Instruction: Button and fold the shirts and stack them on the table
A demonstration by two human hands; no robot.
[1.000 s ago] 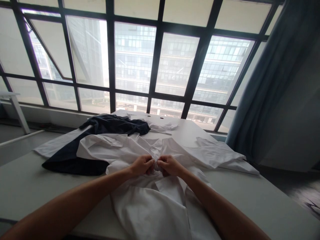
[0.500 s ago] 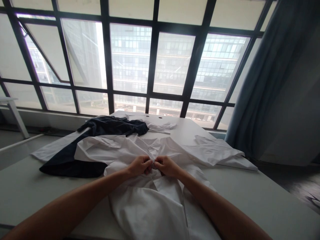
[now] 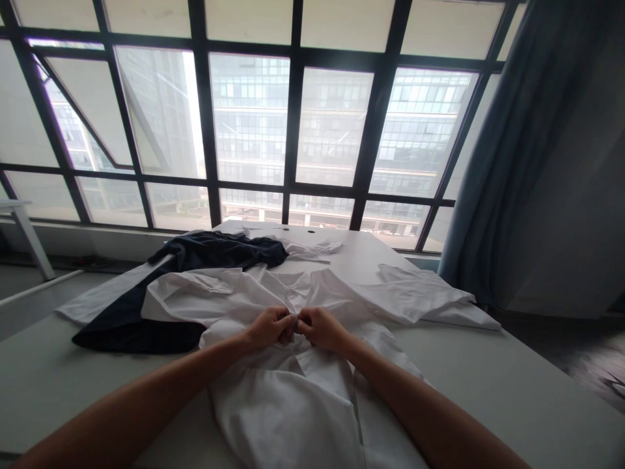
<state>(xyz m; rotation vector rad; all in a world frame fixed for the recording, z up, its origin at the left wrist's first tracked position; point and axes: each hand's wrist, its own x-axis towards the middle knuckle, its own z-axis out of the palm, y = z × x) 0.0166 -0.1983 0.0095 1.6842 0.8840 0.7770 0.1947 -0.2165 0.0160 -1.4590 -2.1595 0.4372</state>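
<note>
A white long-sleeved coat [image 3: 288, 410] lies spread on the table with its collar away from me, its front edges meeting in the middle. My left hand [image 3: 272, 326] is closed in a pinch on the front edge of the cloth. Right beside it, my right hand [image 3: 319, 327] pinches the opposite front edge, so the fingertips of both hands nearly touch. Whatever small part is between the fingertips is hidden. One sleeve stretches out to the right; on the left the other lies bent over dark cloth.
A dark navy garment [image 3: 141, 333] lies crumpled at the left, with more white clothing [image 3: 315, 249] behind it. They rest on a white table [image 3: 488, 378]. Beyond stand large framed windows [image 3: 251, 117], one pane tilted. A blue-grey curtain [image 3: 493, 195] hangs at the right.
Both hands stay pinched at the coat's front and have drawn slightly closer together. A grey bit of cloth seen between the fingertips is now mostly covered. The view has shifted slightly.
</note>
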